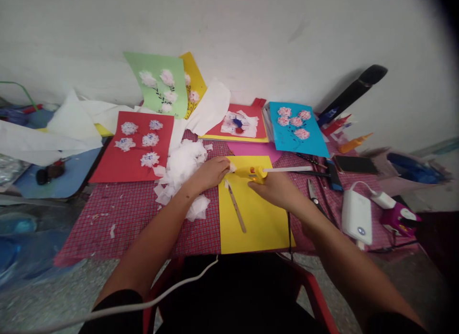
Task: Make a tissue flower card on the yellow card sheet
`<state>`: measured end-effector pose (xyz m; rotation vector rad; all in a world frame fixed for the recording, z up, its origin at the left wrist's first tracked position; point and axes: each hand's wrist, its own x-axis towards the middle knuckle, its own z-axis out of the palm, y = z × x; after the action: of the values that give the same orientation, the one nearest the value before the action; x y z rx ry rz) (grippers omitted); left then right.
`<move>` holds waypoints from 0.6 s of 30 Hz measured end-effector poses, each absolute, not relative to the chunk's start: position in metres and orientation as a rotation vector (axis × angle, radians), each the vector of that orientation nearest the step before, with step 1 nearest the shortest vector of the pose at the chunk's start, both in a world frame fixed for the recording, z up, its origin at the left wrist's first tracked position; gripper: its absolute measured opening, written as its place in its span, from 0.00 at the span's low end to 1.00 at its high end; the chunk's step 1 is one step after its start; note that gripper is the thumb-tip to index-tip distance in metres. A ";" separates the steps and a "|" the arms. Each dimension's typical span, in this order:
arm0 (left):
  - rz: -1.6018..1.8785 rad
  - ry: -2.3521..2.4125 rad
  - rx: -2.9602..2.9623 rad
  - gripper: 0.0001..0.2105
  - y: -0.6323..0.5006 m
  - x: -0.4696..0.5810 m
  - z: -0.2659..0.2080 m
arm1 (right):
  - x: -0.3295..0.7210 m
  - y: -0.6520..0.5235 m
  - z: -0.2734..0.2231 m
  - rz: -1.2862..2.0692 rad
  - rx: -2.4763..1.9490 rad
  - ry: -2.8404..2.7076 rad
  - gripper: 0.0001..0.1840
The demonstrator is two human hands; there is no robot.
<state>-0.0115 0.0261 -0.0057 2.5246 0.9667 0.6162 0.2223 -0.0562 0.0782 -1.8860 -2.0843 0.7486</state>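
Observation:
My right hand is wrapped round a yellow hot glue gun, with a long white glue stick jutting out of its back to the right. The gun's nozzle points left, toward my left hand, whose fingers pinch a small piece of white tissue paper. Both hands are over the upper part of a yellow sheet of paper. On that sheet lies a thin stick-like tool, a bit of white paper near its upper end. Left of the sheet is a heap of white tissue pieces.
Flower cards in red, green and blue stand or lie around the back. To the right are pliers, a white power bank, a phone and a purple socket block. A white cable crosses low.

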 end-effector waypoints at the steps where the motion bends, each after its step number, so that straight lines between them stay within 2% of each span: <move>1: 0.622 0.964 2.519 0.10 0.026 -0.011 -0.006 | 0.227 -0.059 0.080 0.832 -1.878 -1.975 0.11; 11: 0.590 0.964 2.541 0.09 0.027 -0.010 -0.006 | 0.296 -0.079 0.046 1.496 -1.602 -1.020 0.27; 15: 0.606 0.964 2.533 0.09 0.027 -0.011 -0.008 | 0.282 -0.078 0.041 1.593 -1.606 -0.982 0.30; 18: 0.594 0.946 2.546 0.09 0.028 -0.012 -0.007 | 0.263 -0.073 0.038 1.538 -1.631 -1.202 0.30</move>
<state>-0.0118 0.0276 -0.0074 2.5455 0.9458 0.5945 0.2630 -0.0727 0.0378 -1.6312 -1.2023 1.5379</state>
